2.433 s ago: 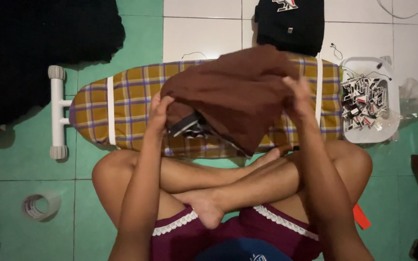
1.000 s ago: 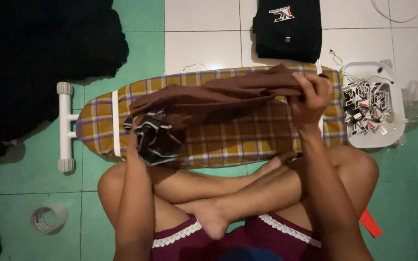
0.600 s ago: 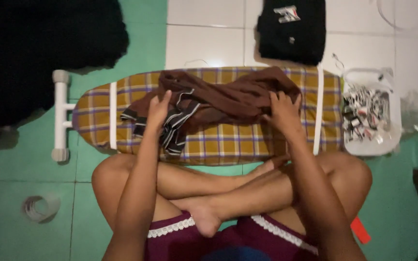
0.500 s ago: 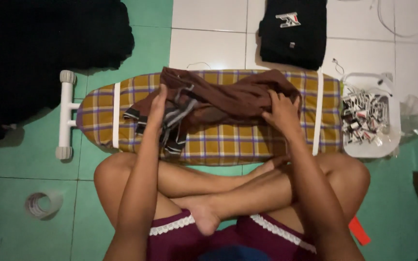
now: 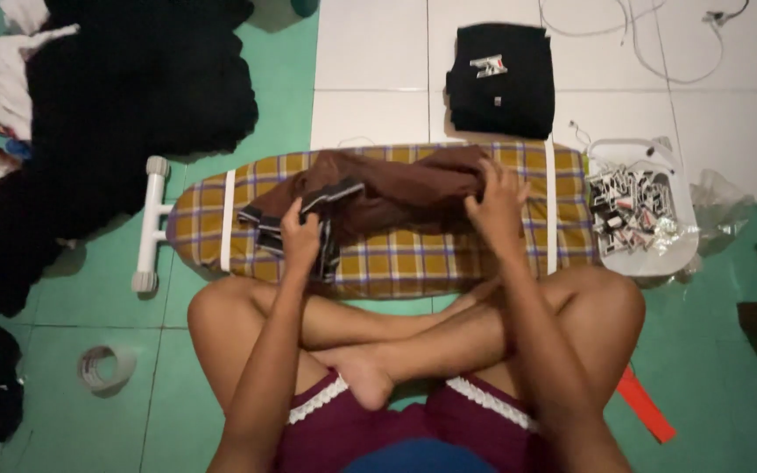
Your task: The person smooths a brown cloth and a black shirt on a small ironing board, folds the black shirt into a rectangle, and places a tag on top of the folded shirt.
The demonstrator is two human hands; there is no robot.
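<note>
Soft matt brown cloth garment (image 5: 396, 188) with a striped ribbed waistband, woven checked yellow cotton cover on the ironing board (image 5: 413, 263), white smooth plastic board legs (image 5: 149, 223), glossy white and matt green floor tiles (image 5: 370, 70), translucent plastic tray (image 5: 650, 258), glossy tape roll (image 5: 102, 368)

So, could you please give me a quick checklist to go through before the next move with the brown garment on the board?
1. Left hand grips the striped band end: ok.
2. Right hand grips the other end of the brown garment: ok.
3. Garment lies flat on the plaid ironing board: not ok, bunched and creased.
4. Garment wholly on the board: ok.
5. White tray of small items clear of the garment: ok, it sits beside the board's end.
6. Which side of the garment faces up: cannot tell.
</note>
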